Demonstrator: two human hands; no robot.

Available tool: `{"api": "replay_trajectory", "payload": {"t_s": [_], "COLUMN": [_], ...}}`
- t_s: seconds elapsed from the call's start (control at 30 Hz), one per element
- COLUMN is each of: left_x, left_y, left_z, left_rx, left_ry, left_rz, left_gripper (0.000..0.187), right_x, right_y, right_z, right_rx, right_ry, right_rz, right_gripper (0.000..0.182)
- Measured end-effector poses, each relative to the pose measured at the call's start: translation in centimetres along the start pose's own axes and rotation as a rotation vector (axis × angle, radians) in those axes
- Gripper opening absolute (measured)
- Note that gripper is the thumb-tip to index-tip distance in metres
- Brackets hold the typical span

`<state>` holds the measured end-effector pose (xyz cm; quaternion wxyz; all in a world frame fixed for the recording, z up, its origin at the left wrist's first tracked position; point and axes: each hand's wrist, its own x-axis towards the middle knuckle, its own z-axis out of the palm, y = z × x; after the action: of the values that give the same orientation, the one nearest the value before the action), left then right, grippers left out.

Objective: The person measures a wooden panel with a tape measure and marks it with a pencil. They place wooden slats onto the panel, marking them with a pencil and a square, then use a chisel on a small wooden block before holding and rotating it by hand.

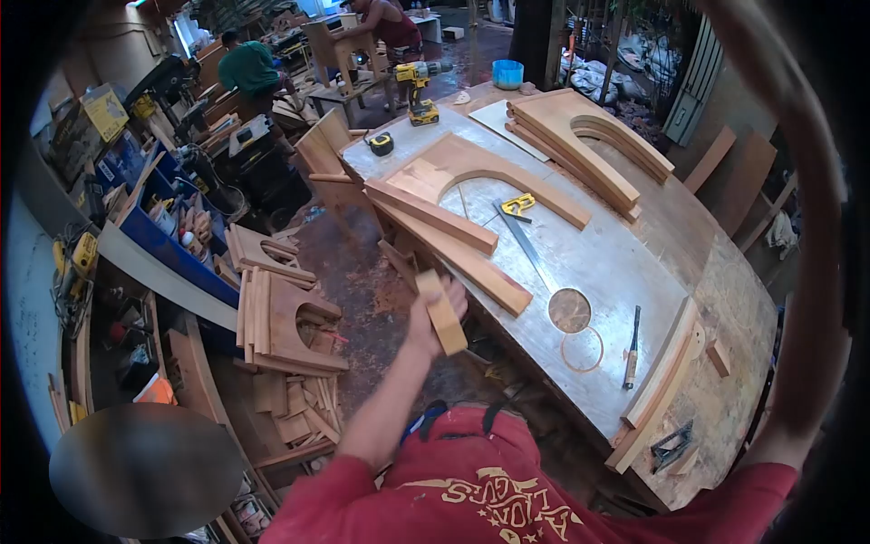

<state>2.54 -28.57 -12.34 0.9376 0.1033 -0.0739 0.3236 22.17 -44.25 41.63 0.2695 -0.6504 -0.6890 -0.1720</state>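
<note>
My left hand point(451, 296) is closed around a short wooden block point(444, 325), held out over the floor beside the workbench point(580, 381). Its fingers wrap the far side of the block and are partly hidden. On the bench close by lies an arched wooden frame piece point(426, 172), its near leg resting over a long board point(462, 263). A combination square point(526, 245) with a yellow head lies inside the arch. My right arm point(820, 218) is raised along the right edge, and its hand is out of the picture.
A yellow cordless drill point(420, 95), tape measure point(381, 143) and blue container point(507, 74) stand at the bench's far end. Stacked arched pieces point(580, 127) lie behind; a chisel-like tool point(632, 349) lies nearer. More arched pieces point(285, 317) stand left. Two people work in the background.
</note>
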Motion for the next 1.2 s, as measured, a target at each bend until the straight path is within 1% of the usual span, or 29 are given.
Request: {"api": "replay_trajectory", "payload": {"t_s": [0.03, 0.07, 0.1, 0.13, 0.17, 0.23, 0.3, 0.37, 0.4, 0.5, 0.57, 0.63, 0.73, 0.87, 0.97, 1.0, 1.03, 1.13, 1.2], "left_x": [-1.9, -4.4, -5.9, -8.1, -9.2, -11.8, -13.7, -15.3, -15.6, -16.5, -17.1, -17.0, -17.1, -17.3, -17.0, -17.1, -17.1, -16.6, -16.5], "left_y": [-1.2, -2.6, -4.4, -5.0, -5.5, -5.8, -6.2, -7.0, -7.3, -8.1, -8.3, -8.1, -8.1, -8.1, -7.8, -7.4, -7.2, -6.6, -6.0], "left_z": [-5.7, -7.1, -6.2, -10.1, -10.2, -11.5, -14.1, -15.3, -15.6, -16.6, -17.0, -16.5, -17.0, -16.9, -16.7, -16.3, -15.9, -14.4, -13.8], "left_rx": [-0.124, 0.127, 0.229, 0.165, 0.175, 0.277, 0.233, 0.206, 0.202, 0.205, 0.225, 0.263, 0.223, 0.221, 0.236, 0.23, 0.225, 0.303, 0.321], "left_ry": [-0.114, 0.65, 0.888, 0.936, 1.061, 1.09, 1.096, 1.084, 1.067, 1.072, 1.114, 1.171, 1.14, 1.164, 1.201, 1.204, 1.209, 1.168, 1.15], "left_rz": [-0.065, 0.008, 0.054, 0.051, 0.05, 0.019, 0.022, 0.0, -0.013, -0.042, -0.059, -0.068, -0.071, -0.077, -0.086, -0.092, -0.098, 0.02, 0.019], "left_gripper": [0.046, 0.044, 0.041, 0.042, 0.039, 0.033, 0.031, 0.028, 0.027, 0.027, 0.028, 0.029, 0.031, 0.031, 0.031, 0.031, 0.03, 0.03, 0.036], "right_x": [0.8, 1.7, 2.8, 3.8, 4.9, 5.7, 5.7, 6.0, 6.1, 6.0, 6.0, 6.1, 6.1, 5.3, 5.5, 5.0, 5.6, 6.5, 7.3], "right_y": [-0.4, -1.0, -1.6, -2.0, -2.5, -4.0, -4.9, -5.7, -6.4, -7.6, -8.0, -8.0, -8.4, -9.2, -9.2, -9.0, -8.2, -5.6, -4.1], "right_z": [-0.3, -0.4, 0.0, 0.4, 0.8, 2.0, 3.1, 4.1, 4.3, 4.3, 4.4, 4.3, 3.8, 3.6, 2.1, 3.0, 3.4, 3.5, 3.9], "right_rx": [-0.075, -0.121, -0.133, -0.144, -0.155, -0.185, -0.216, -0.233, -0.235, -0.244, -0.246, -0.244, -0.235, -0.244, -0.217, -0.279, -0.297, -0.307, -0.277], "right_ry": [0.02, 0.025, -0.001, -0.027, -0.053, -0.129, -0.165, -0.187, -0.196, -0.187, -0.165, -0.165, -0.196, -0.208, -0.301, -0.235, -0.249, -0.304, -0.313], "right_rz": [-0.042, -0.074, -0.104, -0.135, -0.166, -0.169, -0.194, -0.219, -0.234, -0.167, -0.21, -0.289, -0.307, -0.286, -0.224, -0.224, -0.214, -0.172, -0.123], "right_gripper": [0.081, 0.079, 0.077, 0.074, 0.072, 0.072, 0.073, 0.074, 0.074, 0.074, 0.073, 0.072, 0.071, 0.072, 0.077, 0.078, 0.08, 0.085, 0.086]}}
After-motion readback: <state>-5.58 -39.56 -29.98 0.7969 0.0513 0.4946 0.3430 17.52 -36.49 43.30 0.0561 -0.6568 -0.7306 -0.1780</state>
